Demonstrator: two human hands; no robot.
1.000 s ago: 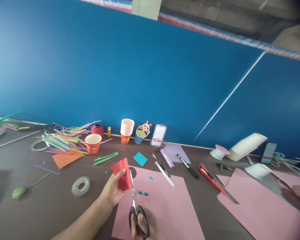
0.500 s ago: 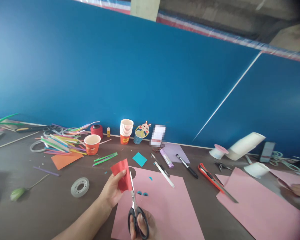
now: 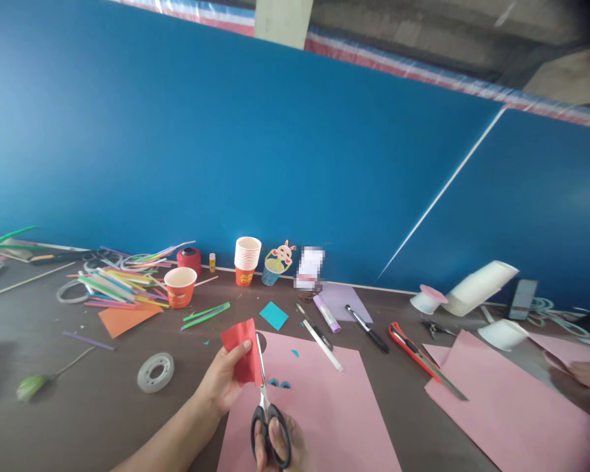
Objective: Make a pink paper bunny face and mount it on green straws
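Your left hand point(image 3: 221, 380) pinches the red paper point(image 3: 238, 335) between thumb and fingers, and your right hand point(image 3: 295, 442) grips the scissors point(image 3: 263, 398) by their handles, blades along the paper's right edge. You seem to be trimming it; the next move likely calls for a steady pinch and fingertips clear of the blades. Beneath your hands lies a pink sheet point(image 3: 344, 419) on the dark table point(image 3: 93, 419); beyond them stands a blue partition point(image 3: 226, 144).

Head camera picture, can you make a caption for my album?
Left hand holds red paper and right hand grips black-handled scissors above a pink sheet.
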